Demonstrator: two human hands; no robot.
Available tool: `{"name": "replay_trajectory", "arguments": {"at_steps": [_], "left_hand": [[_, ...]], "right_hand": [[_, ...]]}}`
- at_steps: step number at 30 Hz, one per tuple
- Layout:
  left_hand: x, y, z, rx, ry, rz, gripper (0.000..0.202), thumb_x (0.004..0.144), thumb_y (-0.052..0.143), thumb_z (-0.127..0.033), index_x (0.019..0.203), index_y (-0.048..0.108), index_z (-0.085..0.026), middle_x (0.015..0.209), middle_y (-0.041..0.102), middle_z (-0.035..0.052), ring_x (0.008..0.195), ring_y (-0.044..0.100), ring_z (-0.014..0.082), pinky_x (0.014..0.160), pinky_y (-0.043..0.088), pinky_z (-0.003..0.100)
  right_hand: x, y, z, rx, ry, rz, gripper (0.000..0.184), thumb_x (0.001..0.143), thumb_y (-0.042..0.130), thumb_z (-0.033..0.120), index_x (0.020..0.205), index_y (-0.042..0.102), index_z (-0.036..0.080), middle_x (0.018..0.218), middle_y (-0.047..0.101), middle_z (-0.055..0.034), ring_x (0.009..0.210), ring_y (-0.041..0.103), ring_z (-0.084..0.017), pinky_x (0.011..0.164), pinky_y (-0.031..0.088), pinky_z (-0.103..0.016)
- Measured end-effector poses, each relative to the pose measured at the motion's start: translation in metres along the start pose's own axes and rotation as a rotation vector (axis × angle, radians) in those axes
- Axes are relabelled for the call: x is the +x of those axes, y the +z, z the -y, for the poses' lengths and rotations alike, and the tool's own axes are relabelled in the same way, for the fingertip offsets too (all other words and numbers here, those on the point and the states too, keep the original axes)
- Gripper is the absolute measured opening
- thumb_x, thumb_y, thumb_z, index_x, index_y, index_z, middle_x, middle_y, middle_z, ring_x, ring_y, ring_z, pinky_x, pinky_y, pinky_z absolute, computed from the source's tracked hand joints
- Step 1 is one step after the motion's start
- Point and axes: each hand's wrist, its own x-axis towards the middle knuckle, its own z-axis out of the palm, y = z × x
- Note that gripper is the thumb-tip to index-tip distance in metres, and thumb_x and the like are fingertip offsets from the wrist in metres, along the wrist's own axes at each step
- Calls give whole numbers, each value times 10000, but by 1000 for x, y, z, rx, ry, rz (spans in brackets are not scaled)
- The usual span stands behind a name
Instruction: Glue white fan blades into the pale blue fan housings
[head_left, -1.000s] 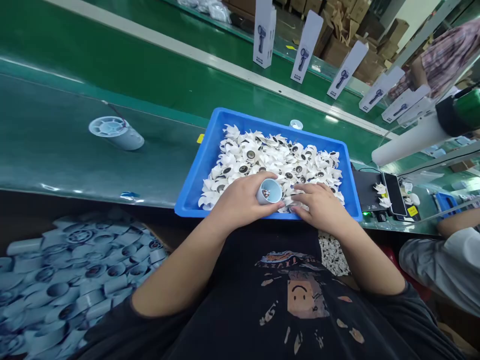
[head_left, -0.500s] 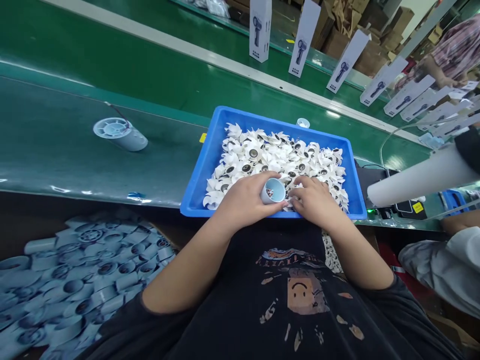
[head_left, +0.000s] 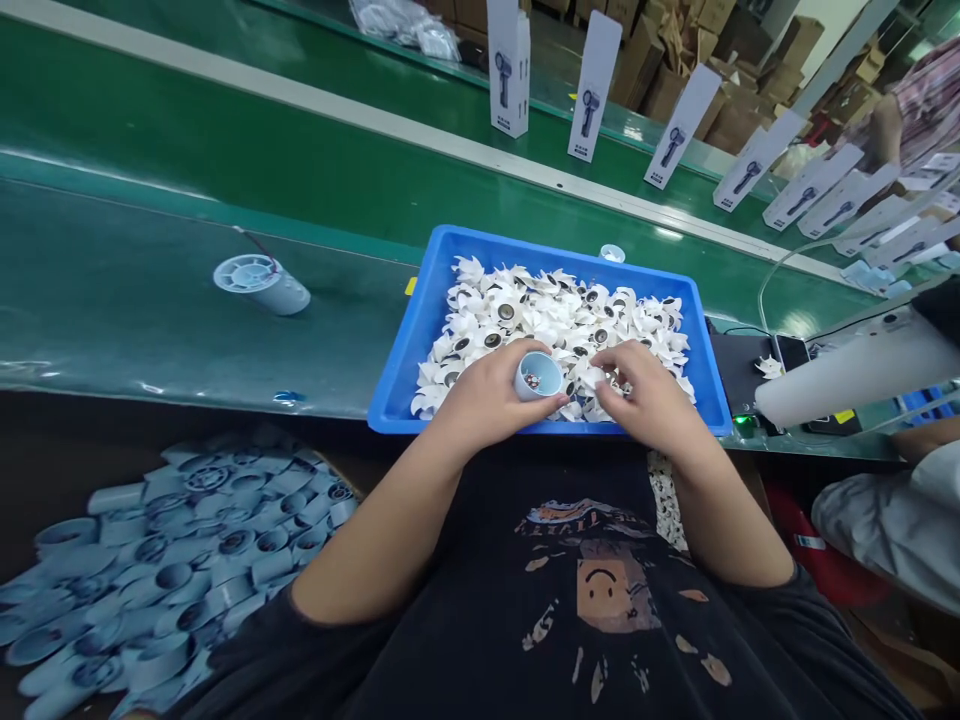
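Observation:
My left hand (head_left: 491, 392) is wrapped round a light-blue fan housing (head_left: 541, 372), a short tube whose open mouth faces up. Small copper-coloured parts show down inside it. Just to its right, my right hand (head_left: 646, 392) pinches a white fan impeller (head_left: 595, 379) between thumb and fingers, partly covered by them. Both hands are over the front of a blue tray (head_left: 397, 378), heaped with white impellers (head_left: 551, 312) that have dark round hubs.
Another light-blue housing (head_left: 264, 284) with a wire lies on the green bench at left. Many more housings (head_left: 180, 560) are piled below the bench. White printed boxes (head_left: 594, 88) stand along the conveyor. A white tube (head_left: 840, 372) juts in at right; a co-worker's arm (head_left: 885, 130) is beyond.
My right hand has lifted slightly from among the impellers and now has one between its fingers. The housing in my left hand has shifted slightly left. The camera view has shifted a little.

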Motion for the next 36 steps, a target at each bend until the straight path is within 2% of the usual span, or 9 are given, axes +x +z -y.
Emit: {"name": "replay_trajectory", "arguments": {"at_steps": [3, 6, 11, 14, 18, 22, 30, 34, 36], "left_hand": [[-1, -1, 1, -27, 17, -24, 548, 709, 657, -541, 1134, 572, -206, 1152, 683, 93, 1029, 656, 299, 910, 526, 434], [-3, -1, 2, -8, 111, -65, 556, 732, 611, -488, 1195, 529, -192, 1211, 651, 112, 1099, 632, 295, 952, 516, 428], [-12, 4, -5, 42, 241, -42, 561, 744, 661, -493, 1211, 554, -200, 1232, 673, 108, 1114, 643, 296, 979, 514, 423], [-19, 9, -14, 79, 328, -12, 549, 758, 708, -538, 1192, 590, -224, 1206, 704, 93, 1103, 658, 296, 978, 512, 432], [-27, 11, -27, 175, 443, -21, 482, 809, 694, -531, 1170, 619, -221, 1170, 728, 100, 1098, 670, 294, 1004, 483, 457], [-33, 13, -33, 266, 500, 19, 431, 848, 664, -473, 1185, 627, -207, 1118, 747, 99, 1033, 704, 275, 1099, 419, 510], [-47, 29, -37, 272, 667, -177, 374, 893, 573, -233, 1267, 574, -219, 1129, 746, 85, 1052, 709, 244, 1023, 551, 443], [-44, 32, -34, 287, 689, -242, 372, 912, 588, -260, 1279, 551, -205, 1127, 748, 86, 1045, 715, 234, 1027, 554, 421], [-41, 32, -29, 267, 681, -240, 387, 921, 606, -327, 1284, 542, -210, 1145, 743, 86, 1043, 716, 234, 1036, 549, 418]], "right_hand": [[-13, -2, -17, 694, 10, -6, 281, 834, 555, 399, 1053, 551, 225, 1012, 612, -56, 833, 594, -166, 805, 522, -355], [-24, 2, -26, 877, 53, 25, 352, 834, 509, 499, 1076, 489, 243, 906, 610, -34, 727, 612, -157, 718, 551, -352], [-35, 8, -23, 1122, 114, 58, 425, 782, 644, 497, 1105, 522, 251, 918, 623, -26, 738, 623, -154, 754, 566, -354], [-43, 6, -17, 932, -30, -52, 345, 847, 620, 464, 1100, 551, 240, 1005, 649, -48, 830, 631, -160, 788, 550, -332], [-54, 0, -5, 378, -320, -197, 197, 914, 580, 286, 1096, 624, 225, 1026, 661, -56, 950, 606, -181, 881, 500, -362], [-59, -2, 1, -6, -375, -247, 180, 905, 620, 253, 1060, 711, 241, 957, 631, -57, 905, 576, -199, 836, 474, -373], [-58, 7, 0, -14, -392, -243, 88, 875, 700, 295, 918, 769, 260, 811, 552, -22, 799, 525, -170, 742, 419, -322], [-60, 2, 0, 23, -365, -275, 151, 880, 695, 327, 985, 773, 251, 848, 546, -33, 827, 536, -177, 748, 431, -333], [-64, -4, 0, 83, -394, -260, 184, 904, 659, 370, 904, 776, 228, 838, 542, -32, 809, 544, -165, 746, 446, -330]]}}
